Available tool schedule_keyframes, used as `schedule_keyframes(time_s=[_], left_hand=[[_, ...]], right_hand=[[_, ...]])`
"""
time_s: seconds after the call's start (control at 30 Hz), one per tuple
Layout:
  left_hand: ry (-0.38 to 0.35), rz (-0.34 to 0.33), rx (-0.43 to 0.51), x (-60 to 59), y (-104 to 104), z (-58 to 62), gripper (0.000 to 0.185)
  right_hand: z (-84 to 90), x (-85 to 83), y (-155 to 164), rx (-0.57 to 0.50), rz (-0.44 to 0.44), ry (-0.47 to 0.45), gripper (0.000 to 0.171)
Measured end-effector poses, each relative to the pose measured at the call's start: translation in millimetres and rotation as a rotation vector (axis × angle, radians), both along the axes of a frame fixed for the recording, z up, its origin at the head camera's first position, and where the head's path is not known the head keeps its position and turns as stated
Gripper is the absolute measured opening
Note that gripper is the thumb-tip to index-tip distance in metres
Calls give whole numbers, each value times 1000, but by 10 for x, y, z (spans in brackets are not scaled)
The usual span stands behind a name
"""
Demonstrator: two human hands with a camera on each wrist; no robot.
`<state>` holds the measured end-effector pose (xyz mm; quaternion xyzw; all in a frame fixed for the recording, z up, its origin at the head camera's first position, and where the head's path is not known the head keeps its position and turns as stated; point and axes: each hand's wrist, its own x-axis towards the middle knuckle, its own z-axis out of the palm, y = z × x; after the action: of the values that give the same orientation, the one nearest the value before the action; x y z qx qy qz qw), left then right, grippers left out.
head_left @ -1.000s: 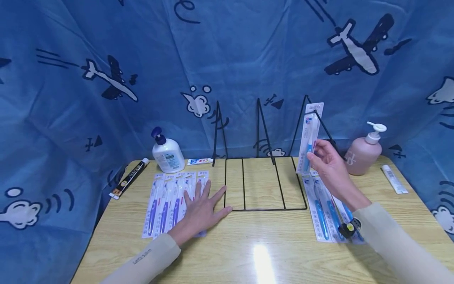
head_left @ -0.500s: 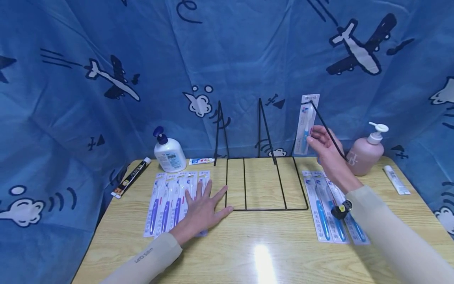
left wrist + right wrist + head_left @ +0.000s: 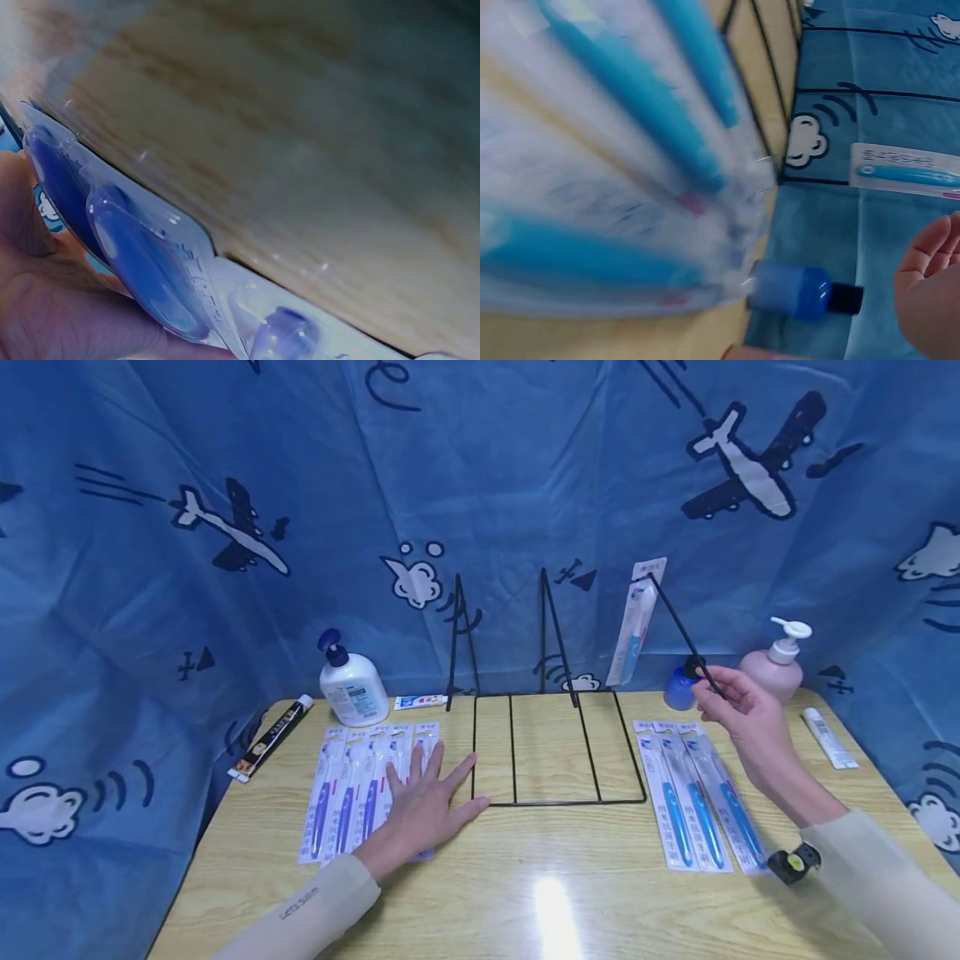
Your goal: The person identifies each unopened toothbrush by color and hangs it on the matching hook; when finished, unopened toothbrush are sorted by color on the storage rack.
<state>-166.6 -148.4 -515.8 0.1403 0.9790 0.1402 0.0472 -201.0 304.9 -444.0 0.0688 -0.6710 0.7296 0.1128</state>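
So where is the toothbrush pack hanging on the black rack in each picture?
Head: the hung pack is at upper right of centre, on the rack's right prong, above the small blue bottle.
Left wrist: not in it; only packs lying under the left hand.
Right wrist: at the right edge, sideways, above the right hand.
Shared landmark: the small blue bottle.
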Motion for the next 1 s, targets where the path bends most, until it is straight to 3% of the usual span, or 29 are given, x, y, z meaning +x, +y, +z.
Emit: schedule_keyframes(time_s=[0.17, 0.27, 0.47, 0.67, 1.0], left_hand=[[13, -7, 9, 11, -12, -2, 78], [17, -11, 17, 15, -11, -1, 77], [20, -13, 20, 14, -4, 6, 77], [13, -13, 15, 11, -2, 5, 77], [18, -17, 10, 10, -3, 8, 78]], right_hand=[[-111, 273, 210, 146, -23, -111, 24], [-186, 420, 323, 287, -53, -191, 27], [-346, 622, 463, 465, -111, -367, 54], [-462, 703, 555, 604, -100, -534, 76], [-524, 695, 684, 711, -13, -664, 77]])
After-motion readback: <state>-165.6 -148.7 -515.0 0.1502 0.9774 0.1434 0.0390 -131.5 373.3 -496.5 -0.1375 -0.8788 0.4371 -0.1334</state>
